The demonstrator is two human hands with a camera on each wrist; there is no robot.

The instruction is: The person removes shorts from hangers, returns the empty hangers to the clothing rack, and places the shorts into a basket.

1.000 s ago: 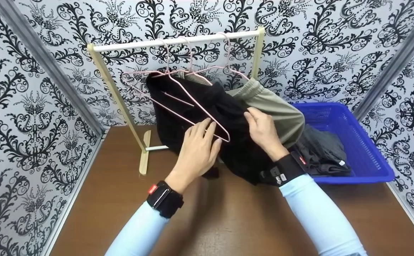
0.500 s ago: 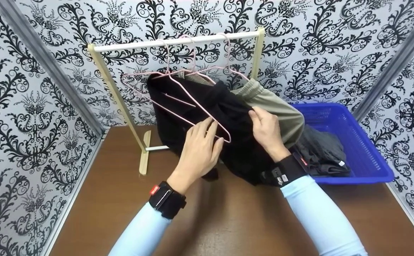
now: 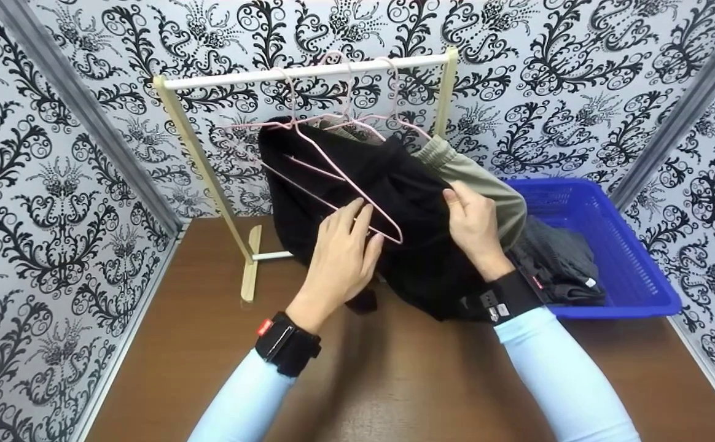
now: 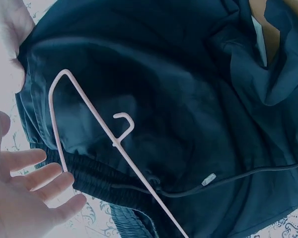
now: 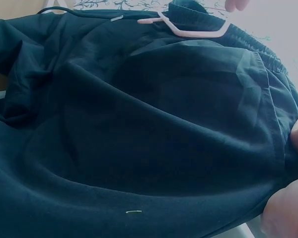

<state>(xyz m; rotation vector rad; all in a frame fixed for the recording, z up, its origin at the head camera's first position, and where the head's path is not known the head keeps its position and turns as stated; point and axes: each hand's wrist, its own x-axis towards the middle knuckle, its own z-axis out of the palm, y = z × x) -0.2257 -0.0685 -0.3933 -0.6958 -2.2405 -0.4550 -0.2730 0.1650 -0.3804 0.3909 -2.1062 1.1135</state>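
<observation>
- While our right hand point(image 3: 474, 224) grips the edge of the black garment point(image 3: 419, 196), our left hand point(image 3: 339, 261) lies loosely spread, fingers nearly straight, at the low end of a pink hanger point(image 4: 117, 143); whether its fingertips press the wire we cannot tell.
- From the head view we see the garment below the rail point(image 3: 228, 78) of the rack point(image 3: 203, 166), with the hanger across its near side and hooked over that rail; whether another hanger bears the cloth, we cannot tell.
- Only this view gives us the beige garment point(image 3: 474, 178), partly behind the black one, and the blue basket point(image 3: 634, 245) with grey clothes point(image 3: 557, 258) inside, on the table point(image 3: 210, 368).
- Both wrist views show us a gathered waistband point(image 4: 99, 173) and a drawstring point(image 4: 258, 169) with a pale tip point(image 4: 208, 179), lost to us from the head.
- Through the right wrist view alone we catch a small pale mark point(image 5: 133, 211) low on the cloth; of our left hand it shows just a fingertip.
</observation>
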